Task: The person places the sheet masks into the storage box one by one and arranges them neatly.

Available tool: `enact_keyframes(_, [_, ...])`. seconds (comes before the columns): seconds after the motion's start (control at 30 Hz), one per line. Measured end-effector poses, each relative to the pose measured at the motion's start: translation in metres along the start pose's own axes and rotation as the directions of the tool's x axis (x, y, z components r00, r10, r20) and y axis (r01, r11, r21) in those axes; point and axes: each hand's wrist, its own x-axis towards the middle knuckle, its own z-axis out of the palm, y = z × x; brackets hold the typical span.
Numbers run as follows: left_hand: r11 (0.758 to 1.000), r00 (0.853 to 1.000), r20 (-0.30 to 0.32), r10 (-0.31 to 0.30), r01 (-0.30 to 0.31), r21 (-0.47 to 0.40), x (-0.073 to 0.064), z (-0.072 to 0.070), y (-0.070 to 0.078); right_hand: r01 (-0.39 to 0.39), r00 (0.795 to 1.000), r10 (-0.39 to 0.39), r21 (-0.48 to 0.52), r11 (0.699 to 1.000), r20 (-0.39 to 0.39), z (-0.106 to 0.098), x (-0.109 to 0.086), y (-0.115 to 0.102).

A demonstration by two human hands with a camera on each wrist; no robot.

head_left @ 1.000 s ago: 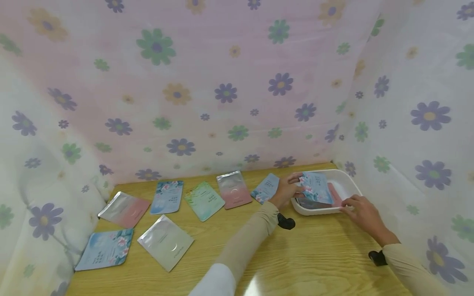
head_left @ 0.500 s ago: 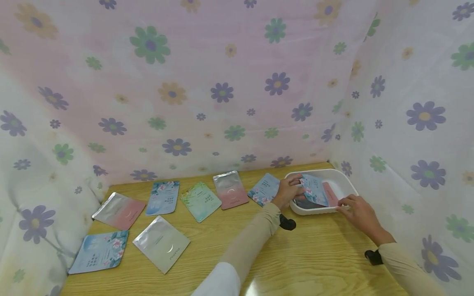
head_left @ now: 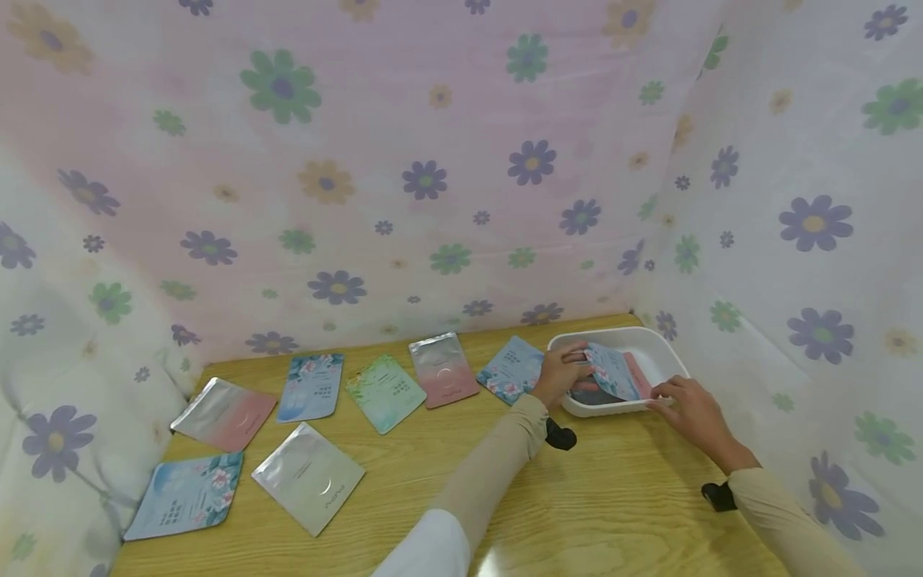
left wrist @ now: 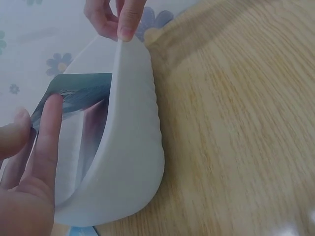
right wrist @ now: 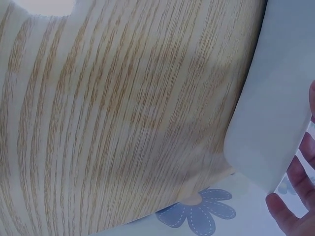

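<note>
My left hand (head_left: 571,369) pinches a blue floral sachet (head_left: 611,373) between thumb and fingers and holds it tilted inside the white tray (head_left: 667,357) at the table's back right. In the left wrist view its fingers (left wrist: 49,123) lie on the sachet (left wrist: 74,91) behind the tray's wall (left wrist: 133,147). My right hand (head_left: 671,394) grips the tray's near right rim, and that view shows its thumb and fingers (left wrist: 129,19) pinching the rim. The right wrist view shows the tray's outer wall (right wrist: 275,108) and fingertips (right wrist: 295,196) beside it. A pink sachet (head_left: 640,373) and something dark (head_left: 594,396) lie in the tray.
Several sachets lie on the wooden table (head_left: 577,497) left of the tray: a blue one (head_left: 513,369), a pink-silver one (head_left: 441,369), a green one (head_left: 384,393), and others further left, such as a silver one (head_left: 308,477). Flowered fabric (head_left: 433,176) walls in the back and sides.
The left hand has lowered the blue sachet deeper into the tray, tilting it down. The right hand has stayed on the rim. The view has shifted slightly.
</note>
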Motion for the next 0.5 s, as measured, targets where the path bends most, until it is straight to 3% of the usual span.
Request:
enact_keyframes(0.13, [0.998, 0.998, -0.048, 0.033, -0.030, 0.057, -0.0026, 0.0025, 0.0029, -0.029, 1.000, 0.029, 0.015, 0.999, 0.005, -0.0011, 0.0005, -0.0019])
enact_keyframes(0.2, [0.990, 0.995, -0.081, 0.055, -0.044, 0.131, -0.0023, 0.0032, 0.0031, -0.037, 0.999, 0.036, 0.024, 0.999, 0.009, -0.0018, 0.0011, -0.0031])
enact_keyframes(0.27, [0.964, 0.990, -0.103, 0.097, -0.068, 0.258, 0.0010, 0.0022, -0.0008, -0.040, 0.999, 0.040, 0.024, 0.999, 0.012, -0.0024, 0.0014, -0.0041])
enact_keyframes(0.4, [0.830, 0.977, -0.082, 0.198, -0.122, 0.545, 0.0050, 0.0004, -0.0064, -0.037, 0.999, 0.036, 0.023, 0.999, 0.009, -0.0023, 0.0001, -0.0040])
enact_keyframes(0.47, [0.759, 0.970, -0.055, 0.238, -0.150, 0.634, 0.0042, 0.0008, -0.0065, -0.029, 1.000, 0.029, 0.025, 0.999, 0.003, -0.0023, -0.0005, -0.0040])
enact_keyframes(0.5, [0.735, 0.967, -0.044, 0.250, -0.160, 0.659, 0.0028, 0.0017, -0.0047, -0.026, 1.000, 0.026, 0.027, 0.999, 0.000, -0.0024, -0.0008, -0.0039])
